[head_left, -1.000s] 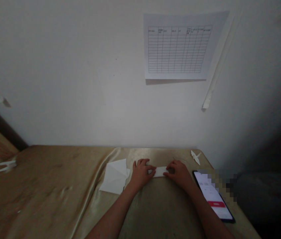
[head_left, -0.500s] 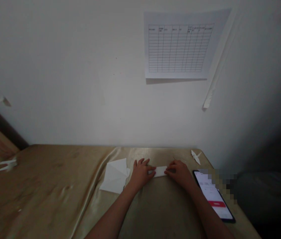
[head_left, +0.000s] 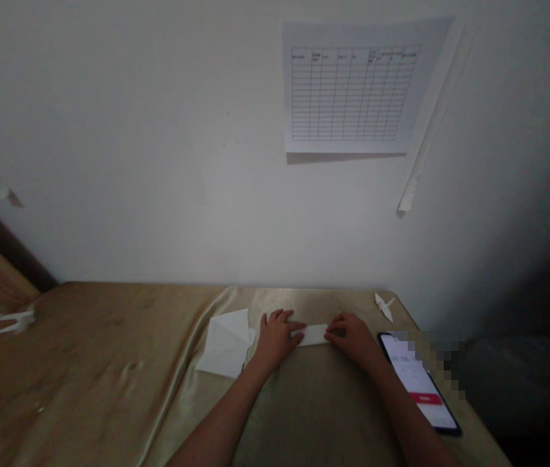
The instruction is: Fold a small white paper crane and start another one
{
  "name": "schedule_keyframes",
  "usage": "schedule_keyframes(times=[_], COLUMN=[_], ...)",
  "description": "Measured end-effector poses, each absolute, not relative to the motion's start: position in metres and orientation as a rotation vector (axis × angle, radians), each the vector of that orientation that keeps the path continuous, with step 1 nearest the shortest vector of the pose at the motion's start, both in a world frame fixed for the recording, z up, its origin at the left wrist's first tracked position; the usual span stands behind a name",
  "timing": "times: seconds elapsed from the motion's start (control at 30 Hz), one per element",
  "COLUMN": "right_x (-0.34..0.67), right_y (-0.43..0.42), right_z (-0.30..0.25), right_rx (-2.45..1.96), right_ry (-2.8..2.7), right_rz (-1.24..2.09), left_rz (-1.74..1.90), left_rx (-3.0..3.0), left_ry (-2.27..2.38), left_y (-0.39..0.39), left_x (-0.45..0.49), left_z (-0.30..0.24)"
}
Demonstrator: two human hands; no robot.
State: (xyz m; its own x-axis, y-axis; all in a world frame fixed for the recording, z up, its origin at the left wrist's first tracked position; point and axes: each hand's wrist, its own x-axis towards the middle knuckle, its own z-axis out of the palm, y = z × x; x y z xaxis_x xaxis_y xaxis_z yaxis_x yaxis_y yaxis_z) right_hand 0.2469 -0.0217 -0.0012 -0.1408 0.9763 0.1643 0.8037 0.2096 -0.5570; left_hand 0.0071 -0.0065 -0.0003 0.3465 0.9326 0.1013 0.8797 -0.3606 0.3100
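A small folded white paper strip [head_left: 312,335] lies on the golden satin cloth [head_left: 304,415] near the table's far edge. My left hand [head_left: 277,337] presses on the strip's left end, fingers curled over it. Over on the strip's other end my right hand [head_left: 353,336] pinches and presses the paper with bent fingers. Both forearms reach in from the bottom of the view.
A stack of creased white paper sheets [head_left: 226,344] lies left of my left hand. A lit phone [head_left: 418,383] lies at the right. A folded paper crane [head_left: 383,305] sits by the far right corner, another [head_left: 12,320] at far left. A printed table sheet [head_left: 350,91] hangs on the wall.
The hands stay on the paper strip; my right hand's fingers have shifted slightly along its right end. Nothing else has moved.
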Motion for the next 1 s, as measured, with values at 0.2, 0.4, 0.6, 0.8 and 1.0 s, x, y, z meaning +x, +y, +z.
schedule_keyframes(times=[0.2, 0.4, 0.6, 0.8, 1.0], right_x=[0.2474, 0.247, 0.2467, 0.246, 0.2458], right_y=[-0.0227, -0.0225, -0.0235, -0.0234, -0.0235], right_z=[-0.0008, -0.0008, -0.0013, -0.0006, 0.0], right_rx=[-1.634, -1.625, -1.619, -1.632, -1.657], right_ry=[-1.997, -2.0, -2.003, -2.019, -2.022], right_rz=[0.462, 0.462, 0.462, 0.447, 0.447], left_rz=[0.434, 0.439, 0.475, 0.517, 0.517], left_rx=[2.389, 2.367, 2.332, 2.312, 2.301], left_ry=[1.642, 1.65, 1.656, 1.67, 1.679], left_y=[-0.0064, -0.0082, -0.0072, -0.0065, -0.0067], left_x=[0.008, 0.0093, 0.0094, 0.0101, 0.0112], left_z=[-0.0009, 0.0027, 0.0018, 0.001, 0.0014])
